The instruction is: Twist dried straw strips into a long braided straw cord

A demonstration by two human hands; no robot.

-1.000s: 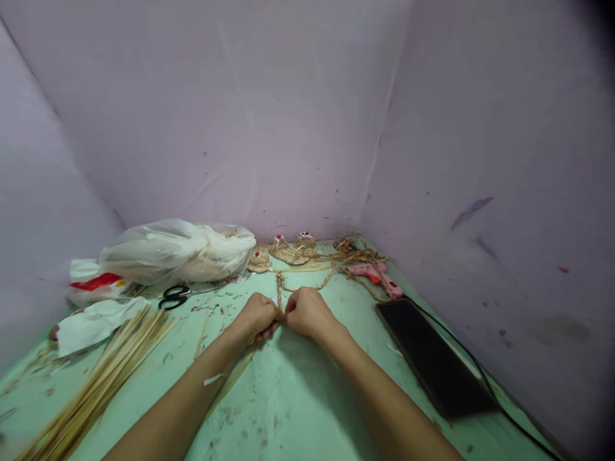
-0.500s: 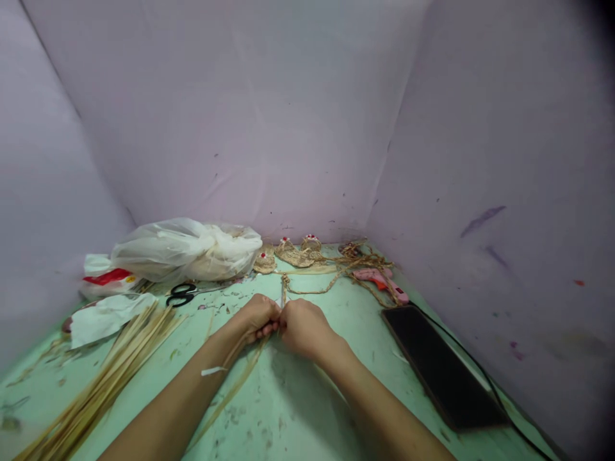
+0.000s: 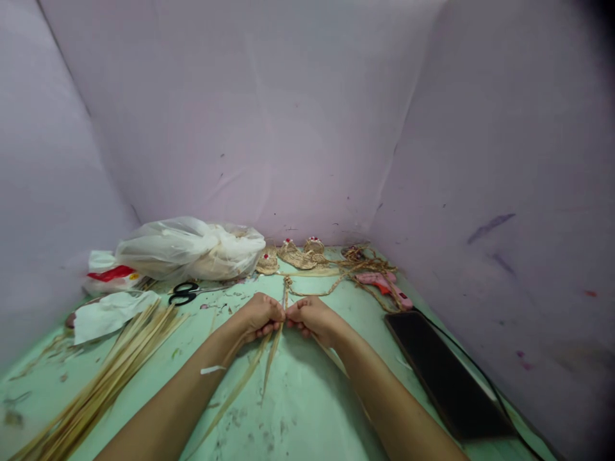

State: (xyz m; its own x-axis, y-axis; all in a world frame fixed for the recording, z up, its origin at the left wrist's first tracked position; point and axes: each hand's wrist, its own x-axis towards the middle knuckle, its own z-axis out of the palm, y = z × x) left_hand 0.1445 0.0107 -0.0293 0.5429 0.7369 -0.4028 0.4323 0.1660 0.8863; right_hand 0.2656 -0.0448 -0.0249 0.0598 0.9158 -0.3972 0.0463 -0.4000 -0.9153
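Right hand [image 3: 313, 316] has turned since the last frame, fingers now showing; a second loose strip [image 3: 272, 360] appears below. Both it and left hand [image 3: 262, 315] pinch the near end of the braided cord [image 3: 287, 292], mid green table [image 3: 307, 416]. Cord likely light, flexible, prone to splitting; best held tight where strips meet.

Pinching a straw cord [image 3: 287, 293]

My left hand [image 3: 262, 316] and right hand [image 3: 313, 319] grip its near end, side by side; loose strips [image 3: 273, 358] lie toward seven o'clock. From there, a straw bundle [image 3: 108, 374] sits at eight, scissors [image 3: 185, 293] at nine, a plastic bag [image 3: 189, 250] at ten, woven pieces [image 3: 296, 257] at twelve.
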